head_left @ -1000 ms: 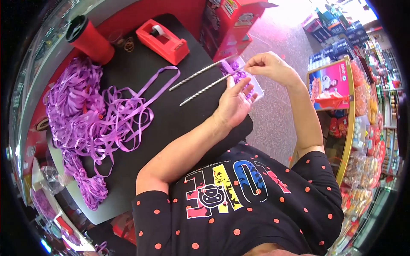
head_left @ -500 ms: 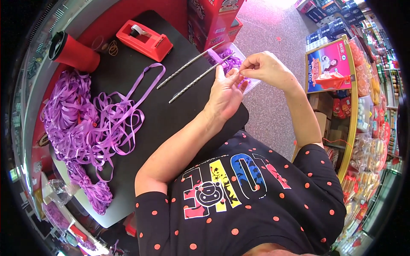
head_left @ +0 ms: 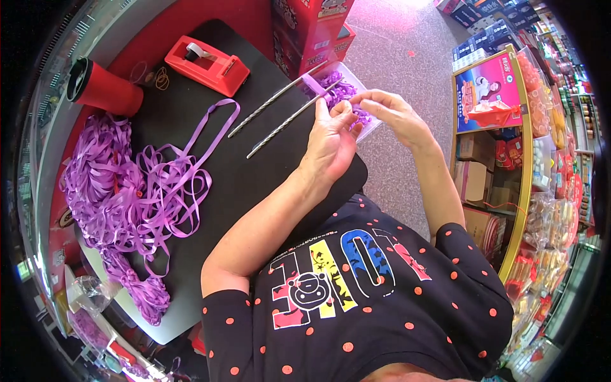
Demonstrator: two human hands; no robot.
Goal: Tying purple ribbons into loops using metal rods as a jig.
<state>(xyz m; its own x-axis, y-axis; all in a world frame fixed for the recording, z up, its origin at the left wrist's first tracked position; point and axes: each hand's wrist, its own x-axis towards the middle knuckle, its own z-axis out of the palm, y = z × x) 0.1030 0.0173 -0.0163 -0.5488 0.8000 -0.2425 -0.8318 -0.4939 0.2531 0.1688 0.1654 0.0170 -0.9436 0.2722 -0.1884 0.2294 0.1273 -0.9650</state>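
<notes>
My left hand (head_left: 332,141) is closed at the table's far right edge, thumb up beside the nearer of two twisted metal rods (head_left: 280,132). A purple ribbon (head_left: 312,83) is looped across the rods near their far ends. My right hand (head_left: 400,118) meets the left, its thumb and fingertips pinched together close to the left fingertips. Whatever lies between the fingers is too small to make out. Just beyond both hands is a whitish box (head_left: 355,75) containing purple ribbon pieces (head_left: 337,94), partly hidden by the hands.
On the black table (head_left: 219,191) lie a big tangled heap of purple ribbon (head_left: 105,184), a red tape dispenser (head_left: 213,67), a red tumbler (head_left: 108,89) and rubber bands (head_left: 162,79). Red cartons (head_left: 309,32) stand beyond; a gold-framed display shelf (head_left: 523,172) is at right.
My right hand has dipped a little, and its fingers are straighter. My left hand stays by the rods. The whole view has shifted slightly.
</notes>
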